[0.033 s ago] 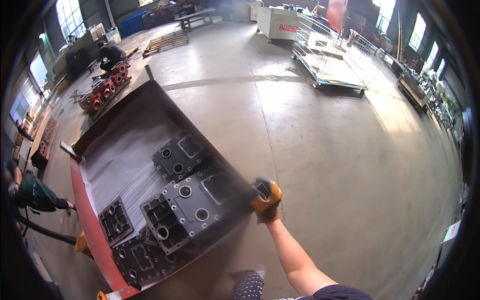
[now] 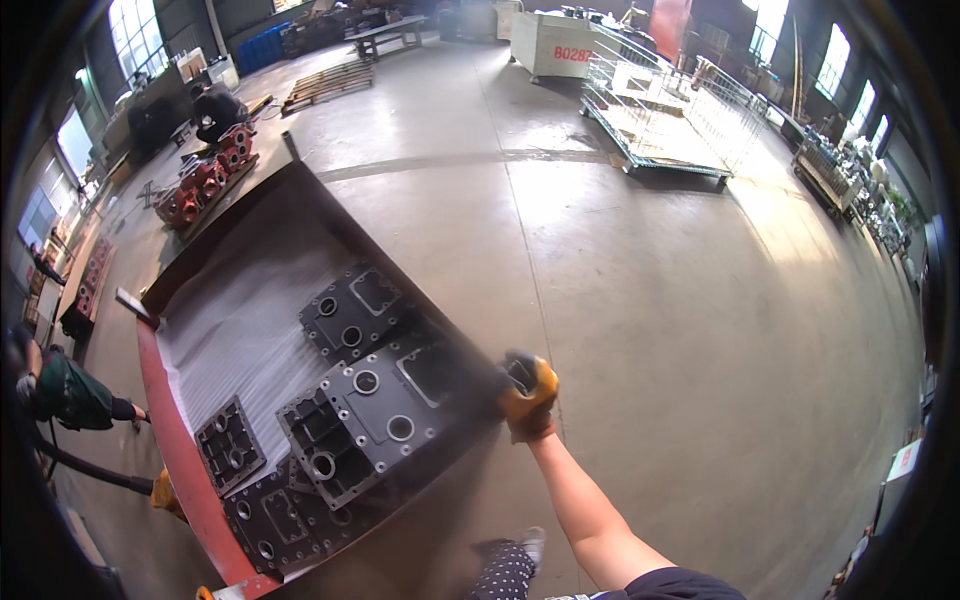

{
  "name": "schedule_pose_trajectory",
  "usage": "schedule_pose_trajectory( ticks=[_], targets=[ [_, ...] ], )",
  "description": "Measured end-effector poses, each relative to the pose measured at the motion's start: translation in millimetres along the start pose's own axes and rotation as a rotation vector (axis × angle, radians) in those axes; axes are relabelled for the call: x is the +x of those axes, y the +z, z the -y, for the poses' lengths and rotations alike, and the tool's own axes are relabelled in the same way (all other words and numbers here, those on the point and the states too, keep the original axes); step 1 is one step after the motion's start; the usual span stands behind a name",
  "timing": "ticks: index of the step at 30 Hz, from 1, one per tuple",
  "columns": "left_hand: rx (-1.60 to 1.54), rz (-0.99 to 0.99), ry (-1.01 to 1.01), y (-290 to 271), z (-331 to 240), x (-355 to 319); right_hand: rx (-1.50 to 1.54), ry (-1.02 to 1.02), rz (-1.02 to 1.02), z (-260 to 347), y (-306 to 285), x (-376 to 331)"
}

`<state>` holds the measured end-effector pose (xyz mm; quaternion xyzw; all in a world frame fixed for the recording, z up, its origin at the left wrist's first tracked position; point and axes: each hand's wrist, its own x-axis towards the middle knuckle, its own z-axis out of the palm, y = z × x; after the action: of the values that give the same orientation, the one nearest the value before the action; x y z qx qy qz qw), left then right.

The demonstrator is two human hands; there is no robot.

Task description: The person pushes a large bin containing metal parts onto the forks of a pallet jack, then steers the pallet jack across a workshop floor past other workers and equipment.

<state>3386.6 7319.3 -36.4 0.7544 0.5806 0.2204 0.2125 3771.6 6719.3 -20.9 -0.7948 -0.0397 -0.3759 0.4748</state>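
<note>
While the gloved right hand point(image 2: 530, 398) gripped the bin point(image 2: 182, 430) by one corner, left hand point(image 2: 204, 593) too cropped to tell, dark metal plates point(image 2: 385, 405) lay over white sheeting point(image 2: 235, 320) inside.

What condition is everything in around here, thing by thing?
Metal bin: open-topped, partly filled.
Dark metal plates: in the bin, some overlapping.
White liner: spread out, rippled.
Right hand: gloved, closed on the bin's corner.
Wire cage: standing on the floor.
Wooden pallet: lying flat.
Red castings: grouped together.
</note>
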Motion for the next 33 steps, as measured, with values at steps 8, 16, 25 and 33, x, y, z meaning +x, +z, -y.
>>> schedule_pose_trajectory(
  ticks=[8, 16, 25, 33],
  targets=[
    [-0.474, -0.075, -0.205, -11.5, -25.8, -30.1, 0.080, 0.034, 0.104, -41.1, 2.9, 101.7],
    [-0.294, -0.163, -0.207, -58.5, -170.1, -109.5, 0.094, 0.350, 0.198, -61.2, 13.1, 210.7],
    [0.069, 0.025, -0.213, -131.9, -399.0, -209.6, -0.491, 0.697, 0.512, -58.4, 38.6, 372.1],
    [0.126, -0.018, -0.343, -101.2, -404.3, -241.4, -0.583, 0.436, 0.734, -97.8, 82.9, 420.3]
  ],
)
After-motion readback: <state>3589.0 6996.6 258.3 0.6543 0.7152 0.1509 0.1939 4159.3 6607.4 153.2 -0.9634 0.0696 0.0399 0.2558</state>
